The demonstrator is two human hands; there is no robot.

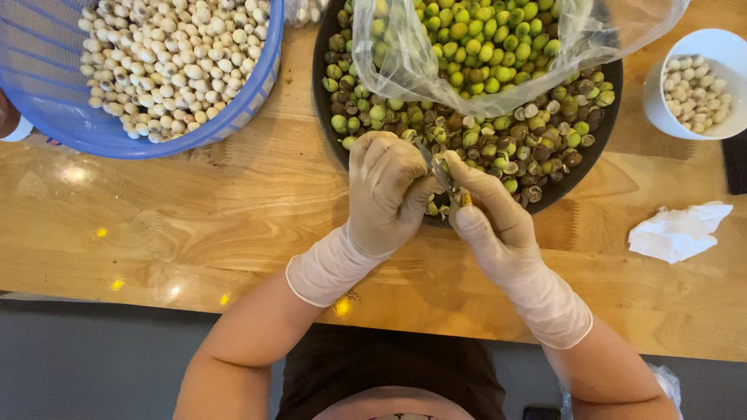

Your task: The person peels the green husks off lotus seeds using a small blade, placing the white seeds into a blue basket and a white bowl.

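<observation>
Two gloved hands meet over the pan rim

Your left hand (387,190) pinches a seed I cannot see, its grip closed. Your right hand (489,208) holds a small blade (442,175) closed-fisted, slanting up-left toward the left fingers, above the black pan (327,117) of green lotus seeds (475,39) on the surface (194,218).

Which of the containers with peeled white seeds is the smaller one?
The white bowl at the table's right edge; the other, a blue plastic basket at the upper left, is far wider and fuller.

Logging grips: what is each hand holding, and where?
Right hand grips a small blade by its handle end. Left hand is curled closed; its contents cannot be told.
</observation>
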